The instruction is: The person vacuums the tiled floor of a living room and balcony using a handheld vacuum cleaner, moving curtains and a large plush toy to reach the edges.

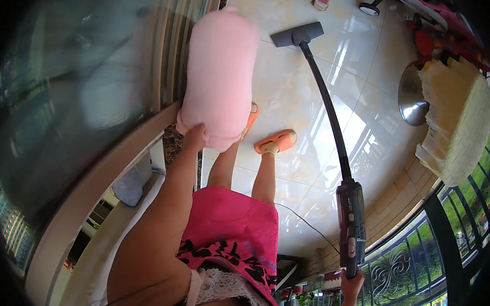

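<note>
My left hand (194, 137) grips the near end of a pink plush bolster-like cushion (224, 67), held up beside the sliding door frame. Its far end points away from me, and it partly hides one of my orange slippers (275, 142). At the lower right, my right hand (352, 282) is closed around the handle of a dark stick vacuum cleaner (351, 222). From its body a long black tube (327, 94) reaches across to a flat grey floor head (298, 34) on the glossy tiles. A thin power cord (302, 220) trails beside the vacuum.
A glass sliding door (87, 70) and its metal frame (104, 173) border the left side. On the right are a pale yellow ragged-edged item (455, 121), a shiny round metal object (411, 96), a small mirror (369, 9) and a metal railing (404, 252). Glossy floor tiles (296, 171) lie between.
</note>
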The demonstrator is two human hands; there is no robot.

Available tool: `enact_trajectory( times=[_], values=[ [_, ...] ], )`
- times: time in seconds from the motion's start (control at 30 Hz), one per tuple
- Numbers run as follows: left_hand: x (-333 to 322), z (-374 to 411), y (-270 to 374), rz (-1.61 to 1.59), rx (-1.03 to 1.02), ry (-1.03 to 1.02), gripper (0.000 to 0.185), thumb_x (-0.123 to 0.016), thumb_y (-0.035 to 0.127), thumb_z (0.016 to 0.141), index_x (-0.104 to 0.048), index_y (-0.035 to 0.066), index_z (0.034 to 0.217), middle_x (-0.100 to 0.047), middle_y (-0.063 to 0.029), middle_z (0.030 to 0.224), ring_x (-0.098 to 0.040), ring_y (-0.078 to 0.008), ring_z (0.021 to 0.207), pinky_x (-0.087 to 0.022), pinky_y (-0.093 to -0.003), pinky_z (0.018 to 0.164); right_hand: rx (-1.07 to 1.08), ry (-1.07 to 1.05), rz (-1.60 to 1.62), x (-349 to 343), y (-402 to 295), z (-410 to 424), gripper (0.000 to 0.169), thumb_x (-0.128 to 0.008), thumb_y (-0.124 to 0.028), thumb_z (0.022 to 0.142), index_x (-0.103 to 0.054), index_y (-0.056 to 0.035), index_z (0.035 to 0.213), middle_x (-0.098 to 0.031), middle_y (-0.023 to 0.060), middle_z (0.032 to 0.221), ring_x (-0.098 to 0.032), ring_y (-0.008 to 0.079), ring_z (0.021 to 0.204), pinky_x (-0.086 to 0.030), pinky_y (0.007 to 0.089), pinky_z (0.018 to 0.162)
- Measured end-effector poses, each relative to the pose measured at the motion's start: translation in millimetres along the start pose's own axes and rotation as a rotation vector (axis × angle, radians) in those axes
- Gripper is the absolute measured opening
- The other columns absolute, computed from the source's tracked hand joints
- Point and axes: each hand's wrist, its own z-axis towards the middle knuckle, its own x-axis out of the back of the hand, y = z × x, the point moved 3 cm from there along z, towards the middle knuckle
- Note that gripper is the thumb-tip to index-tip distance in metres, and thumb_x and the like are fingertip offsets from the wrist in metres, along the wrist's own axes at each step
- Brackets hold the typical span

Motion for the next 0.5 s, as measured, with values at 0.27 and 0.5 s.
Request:
enact_trajectory(
  times=[0.27,0.5],
  values=[
    [-38.2,-38.2,-10.7,0.099,0.226,0.101,0.045,-0.062,0.007,0.069,-0.043,0.004,0.109,-0.047,-0.0191,0.112,-0.052,-0.0392,0.100,-0.046,-0.0471,0.083,0.092,-0.077,0.009,36.2,-81.6,27.5,0.028,-0.071,-0.019,0.064,-0.050,-0.0002,0.061,-0.048,0.0158,0.049,-0.049,0.0348,0.046,-0.038,0.0410,0.047],
    [-36.9,-16.6,11.7,-0.128,0.288,0.181,0.060,-0.062,0.008,0.070,-0.031,0.002,0.120,-0.040,-0.0242,0.120,-0.050,-0.0429,0.102,-0.045,-0.0454,0.087,0.097,-0.124,0.110,50.9,-107.4,42.5,0.017,-0.066,-0.011,0.065,-0.055,0.0008,0.063,-0.050,0.0109,0.049,-0.049,0.0112,0.048,-0.040,0.0329,0.047]
  ],
)
